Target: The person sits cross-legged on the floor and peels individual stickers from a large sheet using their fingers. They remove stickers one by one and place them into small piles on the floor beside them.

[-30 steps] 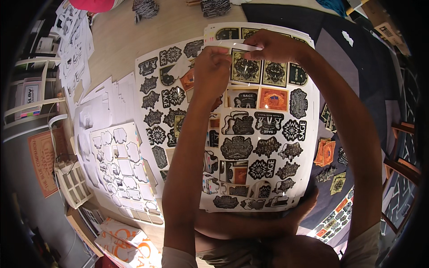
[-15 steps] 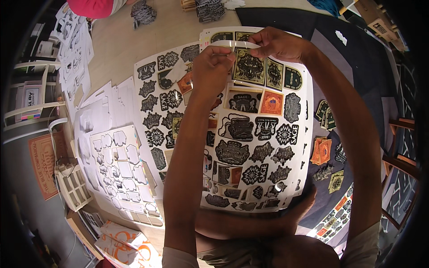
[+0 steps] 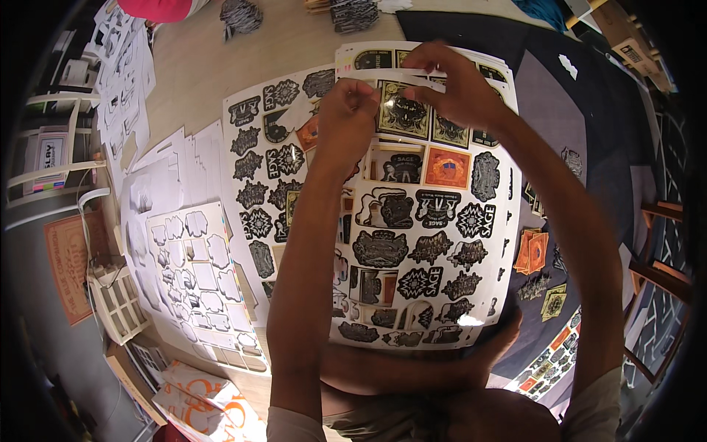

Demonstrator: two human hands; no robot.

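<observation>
- Two bare hands work at the upper part of a white sheet [image 3: 491,287] of printed stickers, which lies in front of the person.
- Left hand [image 3: 347,125]: its grip is clenched in a pinch on the sheet, just beside the left edge of a gold sticker [image 3: 403,109]; the fingertips' exact hold is partly hidden.
- Right hand [image 3: 458,85]: its grip is released, thumb and forefinger spread apart, the thumb over the gold sticker; I cannot tell whether it touches.
- Below the gold sticker, on the same sheet, sits an orange sticker [image 3: 448,167], with black ones around and beneath it.
- Left of the sheet, partly behind the left forearm, lies a second sheet [image 3: 250,180] of black stickers.
- Further left is a cut-out sheet [image 3: 208,236] full of holes.
- To the right, on a dark mat [image 3: 549,125], lie loose orange cards [image 3: 530,250] and, nearer the person, yellow cards [image 3: 554,302].
- At the far edge stand two dark stacks [image 3: 239,18], well apart.
</observation>
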